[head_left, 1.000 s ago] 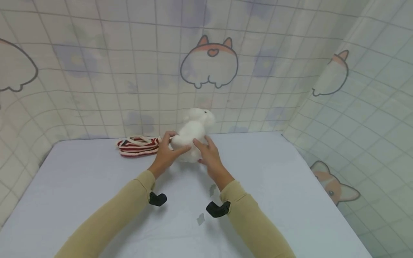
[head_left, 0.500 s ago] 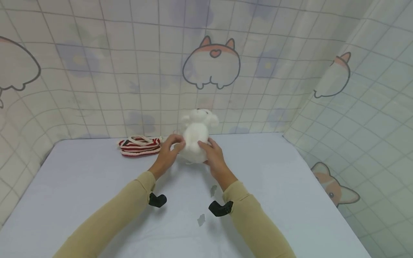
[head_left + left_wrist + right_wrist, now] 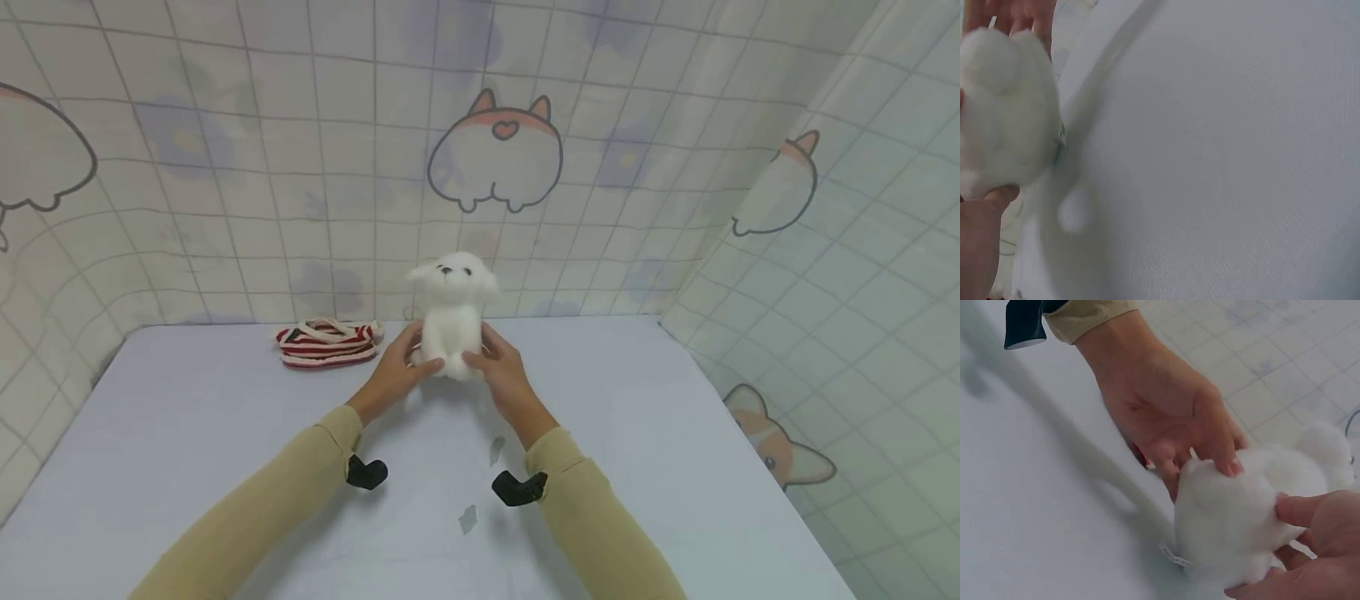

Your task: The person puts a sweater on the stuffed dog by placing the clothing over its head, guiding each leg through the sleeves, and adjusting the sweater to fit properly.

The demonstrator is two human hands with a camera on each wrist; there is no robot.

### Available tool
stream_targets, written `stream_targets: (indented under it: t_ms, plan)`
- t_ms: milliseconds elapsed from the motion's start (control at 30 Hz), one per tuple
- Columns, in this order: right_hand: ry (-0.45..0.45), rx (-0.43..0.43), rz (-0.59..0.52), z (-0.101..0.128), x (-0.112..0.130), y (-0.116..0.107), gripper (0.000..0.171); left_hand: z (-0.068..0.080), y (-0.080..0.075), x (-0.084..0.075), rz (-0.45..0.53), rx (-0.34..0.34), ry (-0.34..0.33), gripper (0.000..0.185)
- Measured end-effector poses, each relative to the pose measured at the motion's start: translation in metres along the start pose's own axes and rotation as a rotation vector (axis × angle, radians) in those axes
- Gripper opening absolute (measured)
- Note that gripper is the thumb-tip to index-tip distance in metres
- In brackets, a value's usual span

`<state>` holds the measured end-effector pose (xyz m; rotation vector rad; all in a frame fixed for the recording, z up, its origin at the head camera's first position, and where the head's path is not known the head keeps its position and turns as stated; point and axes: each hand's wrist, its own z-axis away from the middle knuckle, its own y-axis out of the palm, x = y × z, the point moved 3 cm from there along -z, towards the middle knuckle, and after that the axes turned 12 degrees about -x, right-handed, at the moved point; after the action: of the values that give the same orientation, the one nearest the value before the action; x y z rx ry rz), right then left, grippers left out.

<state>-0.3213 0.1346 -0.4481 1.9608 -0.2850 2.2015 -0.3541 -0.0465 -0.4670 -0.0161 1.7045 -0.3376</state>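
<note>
Toy: a white plush dog [image 3: 452, 312] stands upright near the far edge of the pale blue table [image 3: 637, 467], at about 12 o'clock from the person, its face turned back toward the camera.
Long axis: vertical, head at 12 o'clock above the body, base touching the tabletop.
Left hand [image 3: 392, 375]: at about 8 o'clock of the toy, clamped on its lower left flank; the thumb lies across the front, and the fingers wrap behind, as the right wrist view shows [image 3: 1166, 419].
Right hand [image 3: 504, 375]: at about 4 o'clock of the toy, gripping the lower right flank in a mirrored pose, thumb [image 3: 1300, 509] pressed into the plush.
Key relation: the toy sits directly between the 2 hands, both touching it low on the body. Neither is clearly nearer, so it reads as a balanced 2-handed hold with the head free above the fingers.
Arm pose: both forearms in tan sleeves [image 3: 285, 500] converge from 7 and 5 o'clock, wrists low over the table, palms facing each other.
Left wrist view: the plush [image 3: 1004, 119] fills the left edge, with the left thumb under it and fingertips of the other hand above.
Nearby: a red and white striped cloth item [image 3: 327, 342] lies on the table at about 10 o'clock of the toy, just beside the left hand but apart from it.
Backdrop: a grid-patterned curtain with cartoon corgis [image 3: 495, 150] hangs behind.
</note>
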Motion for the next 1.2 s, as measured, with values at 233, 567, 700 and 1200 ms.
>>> stream_targets:
  t_ms: [233, 567, 700, 1200]
  plan:
    - [-0.073, 0.024, 0.107, -0.008, -0.018, -0.008, 0.075, -0.002, 0.003, 0.010, -0.013, 0.056, 0.071, 0.076]
    - [-0.191, 0.029, 0.344, -0.015, -0.032, -0.009, 0.069, -0.013, 0.002, 0.022, -0.236, -0.003, 0.198, 0.068]
    - [-0.236, -0.023, 0.483, -0.019, -0.031, -0.007, 0.059, -0.020, 0.004, 0.024, -0.297, -0.017, 0.195, 0.066]
    - [-0.183, -0.124, 0.439, -0.047, -0.028, 0.001, 0.060, -0.053, 0.017, 0.031, -0.382, -0.027, 0.142, 0.063]
